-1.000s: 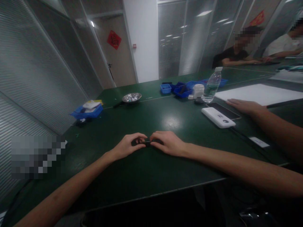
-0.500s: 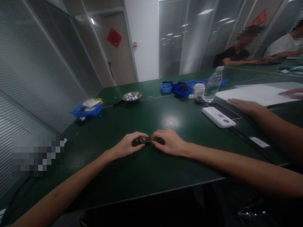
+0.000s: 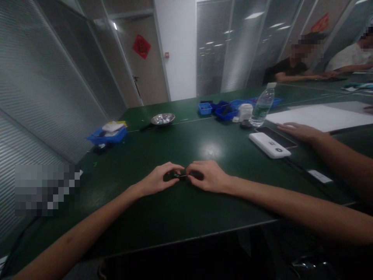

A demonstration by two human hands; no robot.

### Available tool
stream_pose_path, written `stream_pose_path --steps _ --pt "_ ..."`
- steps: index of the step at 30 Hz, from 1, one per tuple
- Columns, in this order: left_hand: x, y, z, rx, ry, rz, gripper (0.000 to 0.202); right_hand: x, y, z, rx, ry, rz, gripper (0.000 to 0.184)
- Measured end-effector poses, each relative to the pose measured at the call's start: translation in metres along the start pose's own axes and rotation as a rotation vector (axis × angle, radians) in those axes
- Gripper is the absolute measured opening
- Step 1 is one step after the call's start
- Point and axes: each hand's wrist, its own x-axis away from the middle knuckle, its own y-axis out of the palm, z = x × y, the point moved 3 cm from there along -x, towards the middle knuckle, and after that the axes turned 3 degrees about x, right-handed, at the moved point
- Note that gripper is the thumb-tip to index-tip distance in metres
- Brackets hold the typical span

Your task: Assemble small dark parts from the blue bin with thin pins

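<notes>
Both my hands rest on the dark green table (image 3: 180, 210), fingertips meeting at its middle. My left hand (image 3: 159, 181) is curled, thumb and forefinger pinched on a small dark part (image 3: 180, 175) that is too small to name. My right hand (image 3: 205, 175) is curled too and pinches the same part from the other side. Most of the part is hidden by my fingers.
A white power bank (image 3: 269, 145) and a dark phone (image 3: 276, 137) lie at right, beside another person's hand (image 3: 297, 131). Further back stand a water bottle (image 3: 262, 105), a white jar (image 3: 244, 113), blue bins (image 3: 224, 110), a metal bowl (image 3: 162, 118) and a blue tray (image 3: 108, 134). Two people sit far right.
My hands have hardly moved; the fingertips shifted slightly on the small part. The hand that reached in over the white sheet at far right has drawn back toward the frame edge.
</notes>
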Motion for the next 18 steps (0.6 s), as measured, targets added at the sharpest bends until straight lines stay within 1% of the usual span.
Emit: stream_pose_path --steps 6,13,18 --pt "-0.0007 -0.0004 -0.0017 0.013 0.000 0.008 0.044 -0.0040 0.0040 0.0018 -0.015 -0.011 -0.017 0.021" --pt "-0.0001 -0.0010 -0.0004 0.009 0.003 0.002 0.046 0.0003 -0.0021 0.0009 -0.009 0.018 0.041 0.014" --pt "-0.0009 -0.0014 0.0017 0.001 -0.002 -0.003 0.044 0.0006 -0.0023 -0.0009 0.027 0.007 0.019 0.014"
